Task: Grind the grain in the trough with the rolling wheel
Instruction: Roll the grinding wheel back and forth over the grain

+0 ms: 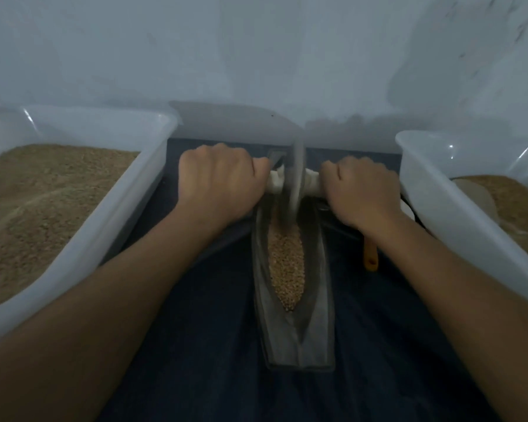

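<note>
A narrow grey boat-shaped trough (pixel 319 315) lies lengthwise on the dark surface, with tan grain (pixel 287 266) along its groove. A thin grey rolling wheel (pixel 296 175) stands upright in the trough's far half, blurred. A pale axle handle (pixel 313 185) runs through it. My left hand (pixel 218 185) grips the handle's left end. My right hand (pixel 363 194) grips its right end. Both fists hide the handle's tips.
A white plastic bin (pixel 125 205) with fine brownish ground meal stands at the left. Another white bin (pixel 457 214) with grain and a pale scoop stands at the right. An orange handle (pixel 371 257) lies beside the trough. A pale wall rises close behind.
</note>
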### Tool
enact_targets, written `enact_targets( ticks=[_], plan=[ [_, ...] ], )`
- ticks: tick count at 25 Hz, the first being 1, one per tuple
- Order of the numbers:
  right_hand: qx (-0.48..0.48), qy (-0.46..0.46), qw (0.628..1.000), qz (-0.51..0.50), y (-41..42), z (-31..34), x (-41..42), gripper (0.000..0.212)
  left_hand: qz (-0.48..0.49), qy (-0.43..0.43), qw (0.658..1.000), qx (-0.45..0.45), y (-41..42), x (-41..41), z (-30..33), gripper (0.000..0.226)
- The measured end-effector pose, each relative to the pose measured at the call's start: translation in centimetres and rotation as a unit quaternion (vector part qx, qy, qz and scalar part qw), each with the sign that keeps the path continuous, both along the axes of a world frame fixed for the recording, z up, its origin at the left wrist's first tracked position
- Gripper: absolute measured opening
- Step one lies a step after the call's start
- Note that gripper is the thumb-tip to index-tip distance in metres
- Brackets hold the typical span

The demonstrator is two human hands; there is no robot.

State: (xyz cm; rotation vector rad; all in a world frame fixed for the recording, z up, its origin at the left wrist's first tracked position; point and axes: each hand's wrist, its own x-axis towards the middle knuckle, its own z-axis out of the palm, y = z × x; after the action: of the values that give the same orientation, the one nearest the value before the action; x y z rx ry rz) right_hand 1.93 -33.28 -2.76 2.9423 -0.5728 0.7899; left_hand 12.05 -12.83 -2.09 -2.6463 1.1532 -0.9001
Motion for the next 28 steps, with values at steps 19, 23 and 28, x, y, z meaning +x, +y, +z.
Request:
enact_targets(
  ticks=[19,23,28],
  plan=[
    [-0.065,-0.026,0.997,0.032,0.3,1.6,1.5,0.055,0.007,-0.007,0.999,-0.034,0.5,1.0,-2.1,0.020],
    [-0.043,-0.032,0.998,0.029,-0.4,1.1,1.9,0.055,0.022,-0.009,0.999,-0.023,0.0,1.3,-1.4,0.022],
    [-0.036,-0.071,0.996,0.041,2.8,-0.3,-3.3,0.047,0.013,0.038,0.996,-0.086,2.8,-3.4,-1.5,0.029]
  ],
)
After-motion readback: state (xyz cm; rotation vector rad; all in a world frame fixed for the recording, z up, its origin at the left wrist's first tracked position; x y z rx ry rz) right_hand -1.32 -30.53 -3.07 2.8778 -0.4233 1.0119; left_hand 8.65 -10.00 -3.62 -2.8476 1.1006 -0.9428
